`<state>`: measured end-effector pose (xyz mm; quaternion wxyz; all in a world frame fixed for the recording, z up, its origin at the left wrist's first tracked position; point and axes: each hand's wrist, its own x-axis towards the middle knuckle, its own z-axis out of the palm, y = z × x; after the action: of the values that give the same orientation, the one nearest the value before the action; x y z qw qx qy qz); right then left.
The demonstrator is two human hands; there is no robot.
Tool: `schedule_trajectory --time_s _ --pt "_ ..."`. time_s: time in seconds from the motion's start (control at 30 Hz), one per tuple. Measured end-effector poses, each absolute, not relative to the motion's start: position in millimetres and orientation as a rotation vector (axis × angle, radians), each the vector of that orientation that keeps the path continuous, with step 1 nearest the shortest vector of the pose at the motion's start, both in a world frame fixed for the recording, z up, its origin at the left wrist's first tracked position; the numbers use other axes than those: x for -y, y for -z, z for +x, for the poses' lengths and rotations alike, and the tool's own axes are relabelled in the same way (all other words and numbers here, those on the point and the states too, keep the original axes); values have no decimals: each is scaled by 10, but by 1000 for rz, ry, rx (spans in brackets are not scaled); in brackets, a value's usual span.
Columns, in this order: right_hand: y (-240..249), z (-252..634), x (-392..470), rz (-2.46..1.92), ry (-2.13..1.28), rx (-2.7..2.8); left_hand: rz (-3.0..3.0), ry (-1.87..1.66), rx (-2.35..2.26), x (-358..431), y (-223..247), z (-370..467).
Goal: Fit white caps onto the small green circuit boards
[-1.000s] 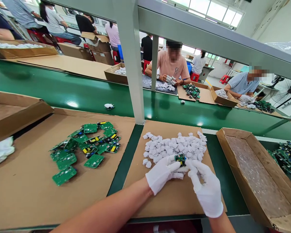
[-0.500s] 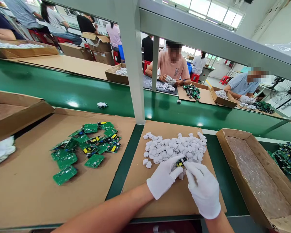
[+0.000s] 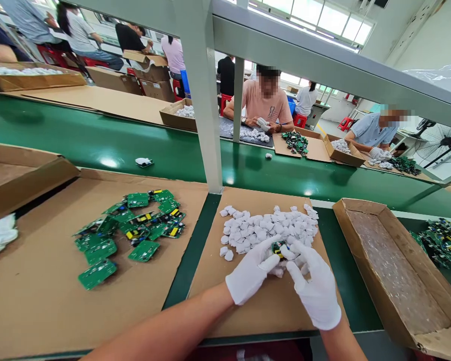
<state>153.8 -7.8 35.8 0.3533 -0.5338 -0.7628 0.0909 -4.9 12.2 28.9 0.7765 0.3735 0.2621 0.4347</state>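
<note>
My left hand (image 3: 251,271), in a white glove, is closed on a small green circuit board (image 3: 276,249) with yellow and dark components. The board sits between thumb and fingers, partly covered by them. Close on its right, my gloved right hand (image 3: 317,286) has its fingers curled toward the board. A small white piece (image 3: 286,252) shows at its fingertips, against the board; white glove and white piece are hard to tell apart. Just beyond both hands lies a heap of small white pieces (image 3: 263,225) on a cardboard sheet (image 3: 210,286).
Green circuit boards (image 3: 99,250) lie piled on the left cardboard (image 3: 41,306). An open carton (image 3: 402,265) stands at right, beside more boards (image 3: 445,243). A metal post (image 3: 206,115) rises ahead. One white-topped part (image 3: 144,162) lies on the green belt (image 3: 165,160). Co-workers sit across.
My right hand has shifted slightly, its thumb now lower and farther from the fingers. The board has turned a little in my left hand. The white-topped part on the belt has moved left.
</note>
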Motion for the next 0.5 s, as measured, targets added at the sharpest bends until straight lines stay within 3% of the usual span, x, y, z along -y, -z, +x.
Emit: schedule_trajectory --time_s 0.3,0.5 --pt "-90 1404 20 -1262 143 1991 835 -964 -640 -107 -227 5" --pt "-204 1416 58 -1280 -215 1981 838 -923 -600 -155 -254 -21"
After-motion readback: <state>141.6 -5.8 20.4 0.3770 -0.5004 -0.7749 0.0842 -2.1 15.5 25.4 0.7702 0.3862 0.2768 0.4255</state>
